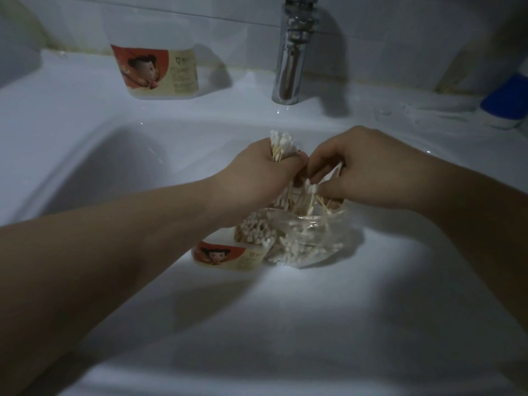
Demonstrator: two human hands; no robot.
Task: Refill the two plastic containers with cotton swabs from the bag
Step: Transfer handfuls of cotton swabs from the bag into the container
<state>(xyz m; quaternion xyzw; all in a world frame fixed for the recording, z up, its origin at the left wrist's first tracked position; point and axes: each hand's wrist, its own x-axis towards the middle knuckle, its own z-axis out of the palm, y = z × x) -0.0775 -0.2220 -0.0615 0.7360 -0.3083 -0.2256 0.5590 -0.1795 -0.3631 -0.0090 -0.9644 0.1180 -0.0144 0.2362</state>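
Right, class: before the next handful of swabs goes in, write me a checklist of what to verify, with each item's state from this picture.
1. Left hand grips a bundle of cotton swabs: ok.
2. Right hand pinches loose swabs above the bag: ok.
3. Near container is within reach, beside the bag: ok.
4. Near container's remaining room: cannot tell, the forearm hides its opening.
5. Second container stands by the tap, untouched: not ok yet.
6. Basin dry under the bag: cannot tell.
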